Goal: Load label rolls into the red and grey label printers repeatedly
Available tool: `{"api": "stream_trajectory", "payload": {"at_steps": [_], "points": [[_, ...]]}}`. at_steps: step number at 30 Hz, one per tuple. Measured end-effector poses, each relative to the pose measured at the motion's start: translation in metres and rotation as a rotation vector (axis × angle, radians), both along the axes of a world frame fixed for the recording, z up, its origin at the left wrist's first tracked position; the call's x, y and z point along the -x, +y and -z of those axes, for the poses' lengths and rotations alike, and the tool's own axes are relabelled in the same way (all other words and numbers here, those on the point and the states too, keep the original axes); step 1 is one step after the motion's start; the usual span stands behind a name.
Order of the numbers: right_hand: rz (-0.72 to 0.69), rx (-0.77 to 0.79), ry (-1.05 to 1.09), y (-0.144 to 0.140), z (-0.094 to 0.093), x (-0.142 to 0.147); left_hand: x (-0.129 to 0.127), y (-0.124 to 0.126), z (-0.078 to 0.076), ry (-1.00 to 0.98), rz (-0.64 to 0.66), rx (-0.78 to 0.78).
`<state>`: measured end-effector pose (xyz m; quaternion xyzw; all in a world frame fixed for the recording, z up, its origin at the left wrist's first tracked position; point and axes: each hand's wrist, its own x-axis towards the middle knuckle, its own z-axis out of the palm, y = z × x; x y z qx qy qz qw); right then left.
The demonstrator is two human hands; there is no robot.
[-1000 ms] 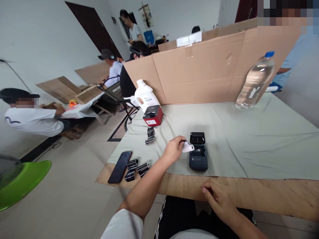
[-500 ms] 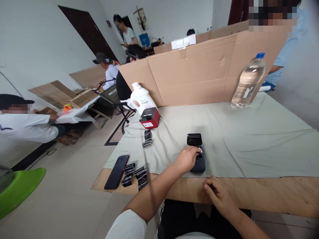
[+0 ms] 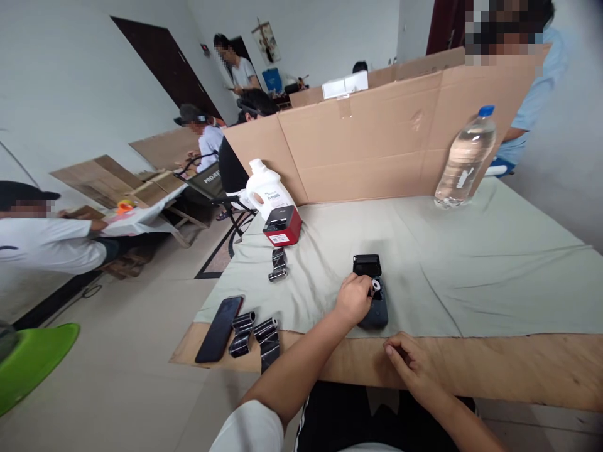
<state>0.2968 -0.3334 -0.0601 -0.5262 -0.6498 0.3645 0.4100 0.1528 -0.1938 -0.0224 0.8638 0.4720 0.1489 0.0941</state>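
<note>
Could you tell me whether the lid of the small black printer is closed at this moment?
No, the black printer has its lid standing open, and the left hand rests at its open compartment with a white roll.

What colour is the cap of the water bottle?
Blue, on the water bottle; seen in the head view.

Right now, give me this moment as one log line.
left hand: on paper roll in open black printer | right hand: resting on table edge, holding nothing
</note>
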Motion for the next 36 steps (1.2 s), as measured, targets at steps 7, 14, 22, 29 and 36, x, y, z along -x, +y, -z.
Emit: {"api": "stream_trajectory", "payload": {"at_steps": [7,14,22,29,36], "points": [[0.013,-0.001,0.005,-0.001,-0.002,-0.004,-0.003,0.000,-0.011,-0.047,-0.079,0.019],[0.018,-0.008,0.005,0.003,-0.002,-0.004,-0.004,-0.001,-0.009,-0.046,-0.037,0.055],[0.028,-0.020,-0.006,0.005,-0.003,-0.004,-0.016,0.010,-0.014,0.123,-0.008,0.075],[0.034,-0.047,-0.025,0.005,0.000,-0.004,-0.019,0.014,-0.020,0.193,0.004,0.123],[0.089,-0.318,-0.318,0.022,0.001,-0.004,-0.009,0.011,-0.004,0.060,0.087,0.046]]}}
